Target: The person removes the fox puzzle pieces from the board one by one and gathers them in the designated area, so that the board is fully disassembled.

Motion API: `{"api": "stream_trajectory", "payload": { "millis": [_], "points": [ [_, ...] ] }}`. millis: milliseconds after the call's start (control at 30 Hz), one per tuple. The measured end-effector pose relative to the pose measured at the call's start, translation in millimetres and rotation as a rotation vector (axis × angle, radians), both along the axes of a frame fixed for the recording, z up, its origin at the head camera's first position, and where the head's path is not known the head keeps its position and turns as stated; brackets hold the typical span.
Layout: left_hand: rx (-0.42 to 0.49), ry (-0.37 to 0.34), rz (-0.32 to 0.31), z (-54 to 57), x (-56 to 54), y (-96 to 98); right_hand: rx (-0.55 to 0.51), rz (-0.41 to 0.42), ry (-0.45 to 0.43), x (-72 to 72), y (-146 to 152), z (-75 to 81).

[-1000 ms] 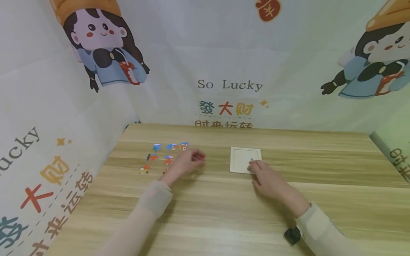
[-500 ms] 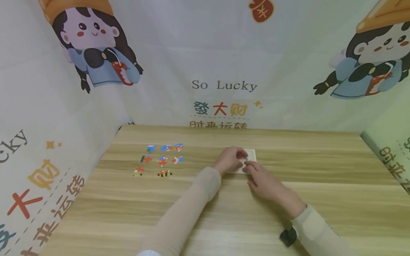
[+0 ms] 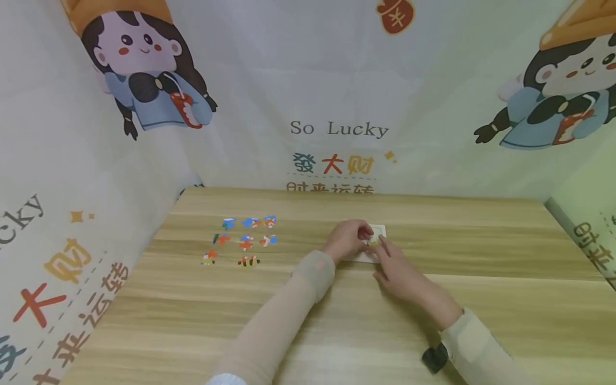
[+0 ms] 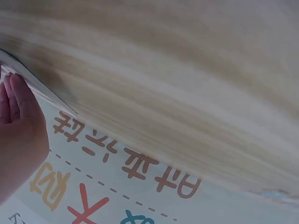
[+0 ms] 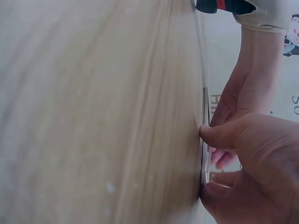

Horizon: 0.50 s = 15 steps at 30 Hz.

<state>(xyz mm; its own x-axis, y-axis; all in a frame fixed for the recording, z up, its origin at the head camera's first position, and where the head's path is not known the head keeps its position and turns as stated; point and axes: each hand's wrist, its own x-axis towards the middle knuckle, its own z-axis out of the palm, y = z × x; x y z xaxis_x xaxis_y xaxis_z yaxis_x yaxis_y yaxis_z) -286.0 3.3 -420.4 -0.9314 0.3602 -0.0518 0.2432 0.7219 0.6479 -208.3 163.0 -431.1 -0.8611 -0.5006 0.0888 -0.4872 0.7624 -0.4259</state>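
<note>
A shallow, cream-coloured square puzzle tray (image 3: 361, 259) lies on the table in the head view, partly covered by both hands. My left hand (image 3: 347, 238) reaches over its left side, with curled fingers at a small, yellowish jigsaw piece (image 3: 373, 241); their exact hold is partly hidden. From the right, my right hand (image 3: 399, 270) grips the tray's near right part, its index finger lying over the tray beside the piece. In the right wrist view, two fingertips of the right hand (image 5: 261, 158) touch the thin tray edge (image 5: 204, 158), and the left fingers show just behind.
Several loose jigsaw pieces (image 3: 246, 242) lie in rough rows on the left of the wooden table (image 3: 183, 310). A printed cloth (image 3: 260, 80) hangs behind the table and along its sides. A black device (image 3: 435, 357) sits at the right wrist.
My left hand has moved right from beside the loose pieces to the tray. The right hand stays at the tray, its index finger now straighter, and a yellowish piece shows between the hands.
</note>
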Motion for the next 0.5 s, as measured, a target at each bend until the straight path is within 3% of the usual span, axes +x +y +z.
{"api": "stream_trajectory", "payload": {
  "millis": [133,267,367,500],
  "points": [
    [0.04,-0.027,0.019,0.6,2.6,-5.8,-0.029,-0.008,-0.036,2.9,1,-2.2],
    [0.077,-0.026,-0.001,4.2,1.7,-23.2,-0.034,-0.012,-0.046,2.4,2,-3.6],
    [0.103,-0.021,-0.025,8.5,3.1,-47.2,-0.023,-0.01,-0.043,2.1,2,-2.5],
    [0.094,-0.029,-0.014,16.9,11.2,-93.6,-0.028,0.001,-0.037,1.9,2,1.3]
  ]
}}
